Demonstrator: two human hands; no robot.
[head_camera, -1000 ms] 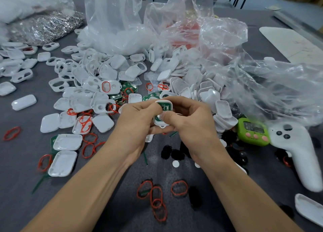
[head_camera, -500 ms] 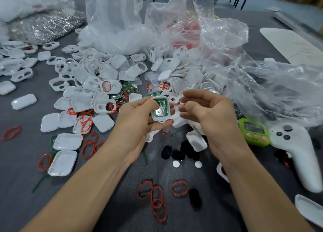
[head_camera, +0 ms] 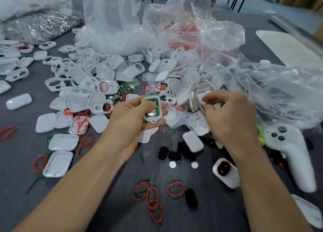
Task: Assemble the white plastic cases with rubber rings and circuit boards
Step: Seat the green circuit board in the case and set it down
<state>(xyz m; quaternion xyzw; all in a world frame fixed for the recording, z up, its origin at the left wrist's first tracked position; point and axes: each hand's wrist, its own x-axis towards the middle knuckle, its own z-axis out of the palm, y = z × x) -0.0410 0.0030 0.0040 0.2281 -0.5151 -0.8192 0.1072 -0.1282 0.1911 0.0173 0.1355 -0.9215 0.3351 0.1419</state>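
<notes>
White case (head_camera: 151,97) gripped in left hand (head_camera: 129,119); right hand (head_camera: 230,119) pinches a cover (head_camera: 201,96).

The desk (head_camera: 21,170) is dark grey; scattered cases (head_camera: 63,142) are white; rubber rings (head_camera: 175,189) are red-orange; the circuit board (head_camera: 156,103) inside 1 white case (head_camera: 150,97) is green; pads (head_camera: 190,197) are black; the controller (head_camera: 297,154) is white with black buttons.

The case pile (head_camera: 90,84) lies on the table (head_camera: 15,170) behind left hand (head_camera: 132,119) and right hand (head_camera: 232,119), rubber rings (head_camera: 153,198) nearer.
</notes>
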